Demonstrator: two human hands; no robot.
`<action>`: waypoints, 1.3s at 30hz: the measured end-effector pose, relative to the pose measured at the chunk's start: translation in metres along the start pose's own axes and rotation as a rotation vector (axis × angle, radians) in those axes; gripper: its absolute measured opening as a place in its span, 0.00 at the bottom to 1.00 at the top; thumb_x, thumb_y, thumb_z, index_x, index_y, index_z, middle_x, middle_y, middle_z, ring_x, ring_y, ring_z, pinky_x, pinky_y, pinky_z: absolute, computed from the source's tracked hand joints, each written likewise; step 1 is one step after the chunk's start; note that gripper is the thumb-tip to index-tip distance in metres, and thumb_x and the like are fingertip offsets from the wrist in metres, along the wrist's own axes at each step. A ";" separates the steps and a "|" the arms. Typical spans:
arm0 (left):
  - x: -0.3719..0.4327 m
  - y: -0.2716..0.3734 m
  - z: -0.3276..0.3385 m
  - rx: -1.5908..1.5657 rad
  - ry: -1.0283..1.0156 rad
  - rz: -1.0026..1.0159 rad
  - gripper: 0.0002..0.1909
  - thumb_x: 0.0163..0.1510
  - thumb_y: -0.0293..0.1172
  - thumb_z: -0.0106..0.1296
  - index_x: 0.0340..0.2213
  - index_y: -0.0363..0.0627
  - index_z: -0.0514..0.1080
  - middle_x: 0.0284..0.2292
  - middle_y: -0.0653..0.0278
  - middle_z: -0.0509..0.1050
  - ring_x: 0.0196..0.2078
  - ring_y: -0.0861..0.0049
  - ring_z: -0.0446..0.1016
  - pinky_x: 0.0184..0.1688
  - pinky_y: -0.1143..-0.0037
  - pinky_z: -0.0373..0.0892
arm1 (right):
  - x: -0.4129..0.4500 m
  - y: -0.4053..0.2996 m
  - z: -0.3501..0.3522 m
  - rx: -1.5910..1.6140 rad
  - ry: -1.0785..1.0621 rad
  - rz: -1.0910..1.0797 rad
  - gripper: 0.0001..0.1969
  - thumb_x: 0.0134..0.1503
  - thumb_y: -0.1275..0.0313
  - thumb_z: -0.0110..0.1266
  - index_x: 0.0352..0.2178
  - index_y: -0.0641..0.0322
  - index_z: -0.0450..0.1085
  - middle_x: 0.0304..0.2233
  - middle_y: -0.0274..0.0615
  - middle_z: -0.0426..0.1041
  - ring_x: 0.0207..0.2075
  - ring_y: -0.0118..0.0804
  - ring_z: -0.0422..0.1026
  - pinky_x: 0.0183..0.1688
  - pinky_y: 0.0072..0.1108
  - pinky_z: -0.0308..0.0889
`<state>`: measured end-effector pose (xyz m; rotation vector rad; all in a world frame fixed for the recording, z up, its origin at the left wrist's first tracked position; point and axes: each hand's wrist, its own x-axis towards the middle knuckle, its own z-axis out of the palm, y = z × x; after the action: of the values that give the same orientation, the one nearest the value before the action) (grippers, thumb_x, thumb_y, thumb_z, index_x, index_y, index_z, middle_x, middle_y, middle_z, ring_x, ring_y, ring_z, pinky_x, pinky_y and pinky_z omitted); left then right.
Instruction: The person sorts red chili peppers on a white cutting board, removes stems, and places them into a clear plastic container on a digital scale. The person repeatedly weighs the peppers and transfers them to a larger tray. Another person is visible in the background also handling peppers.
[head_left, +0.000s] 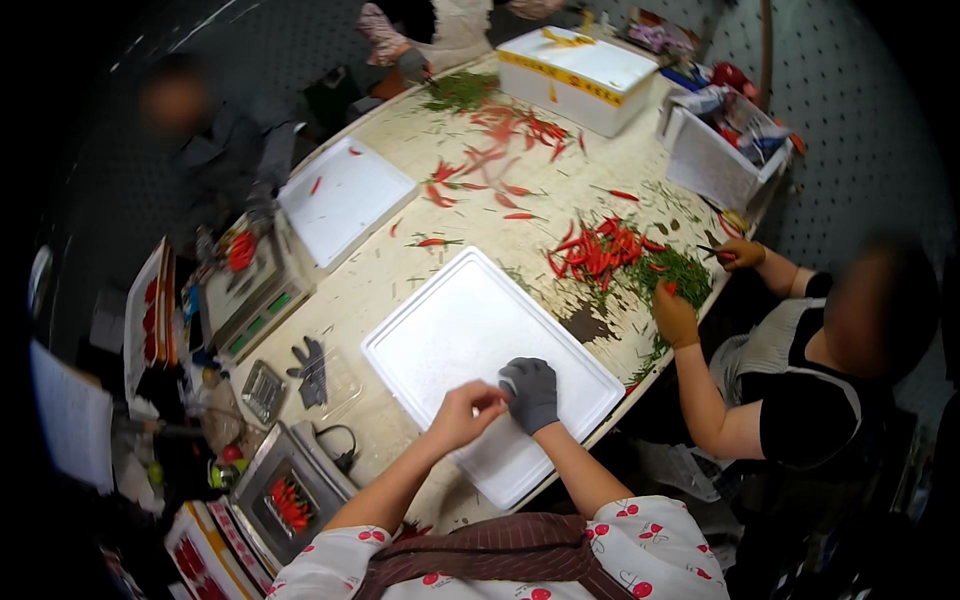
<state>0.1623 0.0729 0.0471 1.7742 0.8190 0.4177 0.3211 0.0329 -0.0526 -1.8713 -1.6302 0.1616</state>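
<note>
My left hand (469, 412) is bare, its thumb and fingertips brought together beside the fingers of my right hand (531, 394), which wears a grey glove. Whether the left fingers pinch the glove or something small cannot be told. Both are over a white foam lid (480, 330) lying on the table in front of me. A second grey glove (309, 373) lies flat to the left, next to a clear plastic tray (264, 391). Beyond the lid's right side is a pile of red chili peppers (604, 251) with green stems (675, 279).
A co-worker at right holds scissors (716, 253) and a pepper. A taped foam box (574, 79) and a filled white bin (720, 150) stand at the back. Left are another foam lid (349, 199), a scale (255, 300) and a scale bearing a tray of peppers (291, 506).
</note>
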 end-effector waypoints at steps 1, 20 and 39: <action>-0.031 -0.001 0.001 -0.062 0.061 -0.018 0.06 0.49 0.25 0.54 0.31 0.38 0.73 0.27 0.63 0.74 0.26 0.82 0.72 0.32 0.80 0.69 | -0.003 -0.004 0.001 0.004 0.004 -0.022 0.10 0.44 0.68 0.56 0.32 0.53 0.71 0.37 0.38 0.70 0.41 0.43 0.66 0.43 0.32 0.62; -0.314 -0.004 0.008 -0.127 0.543 -0.173 0.14 0.49 0.23 0.52 0.40 0.40 0.71 0.30 0.62 0.73 0.29 0.78 0.73 0.31 0.78 0.69 | -0.069 -0.180 0.003 0.491 -0.371 -0.275 0.10 0.50 0.75 0.53 0.36 0.66 0.70 0.32 0.42 0.70 0.33 0.35 0.70 0.39 0.23 0.65; -0.286 -0.012 -0.031 0.188 0.440 -0.040 0.09 0.47 0.29 0.57 0.30 0.36 0.73 0.27 0.59 0.71 0.26 0.75 0.71 0.28 0.77 0.67 | -0.097 -0.147 -0.019 0.268 -0.424 -0.067 0.10 0.50 0.67 0.53 0.32 0.61 0.72 0.30 0.45 0.73 0.31 0.42 0.72 0.36 0.28 0.67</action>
<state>-0.0613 -0.1052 0.0779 1.8621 1.2328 0.7404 0.1850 -0.0601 0.0104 -1.6477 -1.8358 0.7539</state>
